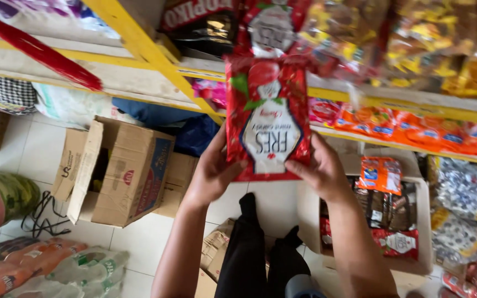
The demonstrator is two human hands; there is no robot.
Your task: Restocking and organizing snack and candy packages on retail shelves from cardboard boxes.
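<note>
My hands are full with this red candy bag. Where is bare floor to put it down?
Bare white tiles lie between the open cardboard box and the shelf; more between both hands, left hand and right hand. The white crate is packed.

Pretty cramped spot tbh. Both hands, left hand [213,171] and right hand [320,168], were up at the red candy bag [268,118], which blocked the way straight to the shelf at 12 o'clock. The yellow shelf frame [144,47] cut diagonally across at 11, and hanging snack packs [415,44] crowded 1 to 2 o'clock. At 3 to 4 the white crate [423,221] sat packed with packets, right against the right forearm. At 9 the open cardboard box [122,171] stood on the floor, with its flap sticking out. The only real open room was the bare tile floor [274,201] between the forearms and the strip at 7, beside the box.
</note>
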